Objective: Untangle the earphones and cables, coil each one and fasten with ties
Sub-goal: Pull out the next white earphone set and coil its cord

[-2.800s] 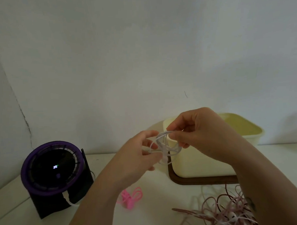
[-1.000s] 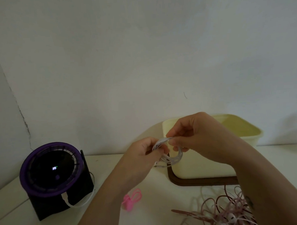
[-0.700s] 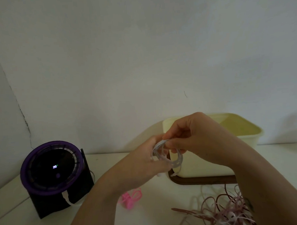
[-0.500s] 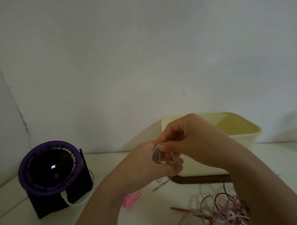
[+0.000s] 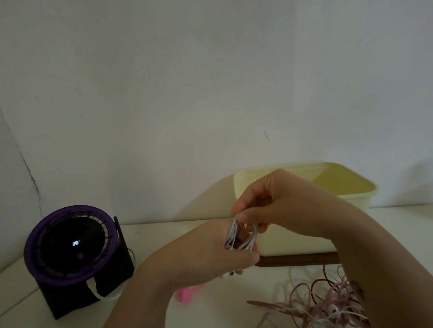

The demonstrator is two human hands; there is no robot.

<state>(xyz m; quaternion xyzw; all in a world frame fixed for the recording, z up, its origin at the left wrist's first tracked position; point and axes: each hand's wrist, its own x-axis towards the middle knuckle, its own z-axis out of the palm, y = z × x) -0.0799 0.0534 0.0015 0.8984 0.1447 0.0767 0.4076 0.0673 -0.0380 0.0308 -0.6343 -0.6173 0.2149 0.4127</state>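
A small coil of white earphone cable (image 5: 234, 237) is held up above the table between both hands. My left hand (image 5: 209, 253) grips the lower part of the coil, and a white end pokes out under its fingers. My right hand (image 5: 269, 206) pinches the coil's top from the right. A tangle of pinkish and dark red cables (image 5: 323, 305) lies on the table at the lower right, partly behind my right forearm. A pink tie (image 5: 185, 295) lies on the table, mostly hidden under my left wrist.
A pale yellow tub (image 5: 345, 183) stands on a dark brown tray (image 5: 296, 262) behind my hands, against the wall. A purple-rimmed black fan (image 5: 72, 247) with a lit display stands at the left, a white cable (image 5: 102, 296) leading from its base.
The white loop has been squeezed flatter and my hands have come closer together, dropping slightly. My left hand now covers most of the pink tie.
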